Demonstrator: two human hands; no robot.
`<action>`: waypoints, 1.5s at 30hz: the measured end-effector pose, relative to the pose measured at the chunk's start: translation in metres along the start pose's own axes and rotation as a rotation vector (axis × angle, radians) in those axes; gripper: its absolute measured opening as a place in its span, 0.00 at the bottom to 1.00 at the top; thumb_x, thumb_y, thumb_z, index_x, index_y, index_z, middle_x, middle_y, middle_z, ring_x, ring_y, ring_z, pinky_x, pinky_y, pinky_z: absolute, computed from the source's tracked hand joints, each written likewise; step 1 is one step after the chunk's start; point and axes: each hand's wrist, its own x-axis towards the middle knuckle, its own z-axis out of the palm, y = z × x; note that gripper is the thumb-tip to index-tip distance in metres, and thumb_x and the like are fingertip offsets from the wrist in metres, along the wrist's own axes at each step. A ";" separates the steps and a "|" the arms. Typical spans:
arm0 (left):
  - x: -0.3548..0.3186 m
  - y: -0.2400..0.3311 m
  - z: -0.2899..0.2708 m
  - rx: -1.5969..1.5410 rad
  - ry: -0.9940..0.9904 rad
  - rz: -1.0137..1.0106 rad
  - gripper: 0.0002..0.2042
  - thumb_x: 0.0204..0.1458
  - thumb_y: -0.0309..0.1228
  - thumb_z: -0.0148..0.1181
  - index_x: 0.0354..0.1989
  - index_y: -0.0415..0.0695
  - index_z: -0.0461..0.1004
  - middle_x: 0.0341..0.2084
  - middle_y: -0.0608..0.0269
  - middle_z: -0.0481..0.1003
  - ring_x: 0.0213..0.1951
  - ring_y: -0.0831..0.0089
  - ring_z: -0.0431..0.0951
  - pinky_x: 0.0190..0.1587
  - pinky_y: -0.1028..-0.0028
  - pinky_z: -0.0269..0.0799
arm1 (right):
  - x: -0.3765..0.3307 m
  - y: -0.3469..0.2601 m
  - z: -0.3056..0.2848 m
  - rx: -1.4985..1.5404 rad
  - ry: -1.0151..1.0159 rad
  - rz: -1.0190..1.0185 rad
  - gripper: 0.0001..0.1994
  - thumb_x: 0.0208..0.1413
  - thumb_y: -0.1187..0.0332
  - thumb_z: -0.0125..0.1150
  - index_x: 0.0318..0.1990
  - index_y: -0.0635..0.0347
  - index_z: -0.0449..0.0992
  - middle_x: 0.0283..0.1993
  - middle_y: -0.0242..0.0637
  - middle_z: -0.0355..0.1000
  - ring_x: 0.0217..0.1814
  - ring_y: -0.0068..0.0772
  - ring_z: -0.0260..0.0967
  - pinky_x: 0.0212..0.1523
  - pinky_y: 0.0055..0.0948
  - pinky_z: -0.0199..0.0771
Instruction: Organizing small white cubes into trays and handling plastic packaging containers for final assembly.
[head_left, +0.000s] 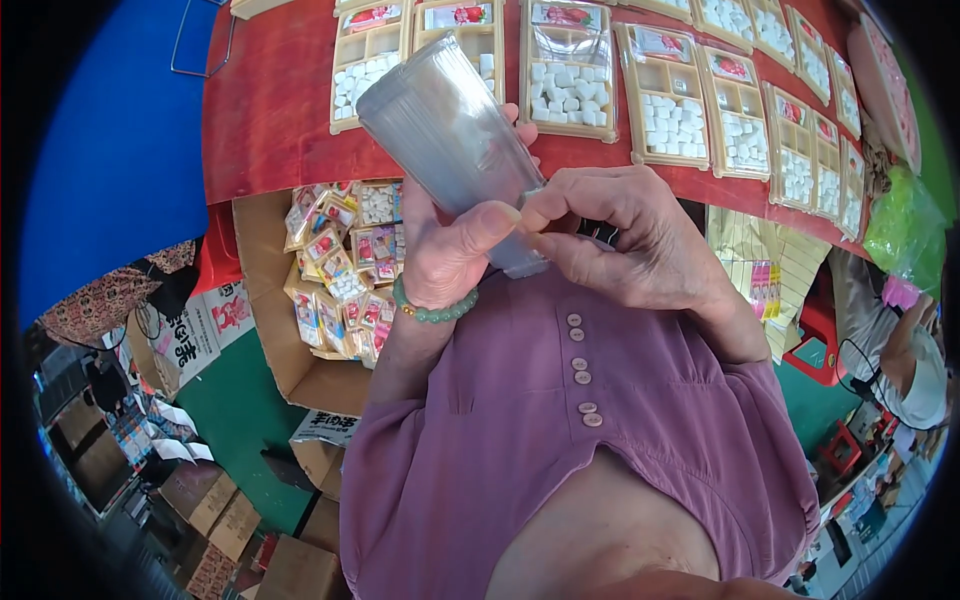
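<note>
My left hand [447,250], with a green bead bracelet on its wrist, is closed around a stack of clear plastic lids [445,125]. The stack is tilted, its far end up to the left over the table. My right hand [625,235] pinches the near right corner of the stack between thumb and forefinger. Past the stack stands a beige tray [571,137] of white cube-like pieces with a strawberry-pictured packet at its top; a shiny clear cover appears to lie over it. Another such tray [372,57] is partly hidden behind the lids.
More filled trays [672,105] stand in a row along the red table [270,130], curving away to the right. Left of my body, a cardboard box [265,300] holds many packed trays. A green plastic bag [900,225] hangs at the right; a person [900,350] sits beyond.
</note>
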 end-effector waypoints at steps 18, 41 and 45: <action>-0.014 -0.014 0.019 0.020 -0.108 -0.118 0.44 0.42 0.27 0.65 0.69 0.36 0.48 0.64 0.45 0.59 0.63 0.52 0.64 0.63 0.59 0.64 | -0.020 0.008 -0.011 0.339 -0.081 0.190 0.06 0.49 0.78 0.64 0.35 0.68 0.80 0.29 0.32 0.77 0.33 0.19 0.73 0.35 0.21 0.71; -0.021 -0.008 0.034 0.201 0.047 -0.030 0.34 0.45 0.25 0.61 0.64 0.36 0.57 0.59 0.51 0.65 0.57 0.61 0.71 0.58 0.62 0.68 | -0.033 0.008 -0.005 0.345 0.008 -0.023 0.02 0.61 0.77 0.54 0.38 0.64 0.71 0.33 0.30 0.71 0.35 0.19 0.68 0.39 0.22 0.67; -0.031 0.000 0.025 0.028 0.166 -0.087 0.32 0.46 0.23 0.59 0.63 0.35 0.58 0.53 0.50 0.71 0.53 0.62 0.74 0.56 0.63 0.71 | -0.026 0.017 -0.006 0.582 0.037 0.071 0.04 0.65 0.71 0.52 0.39 0.62 0.69 0.33 0.30 0.69 0.37 0.17 0.65 0.40 0.21 0.66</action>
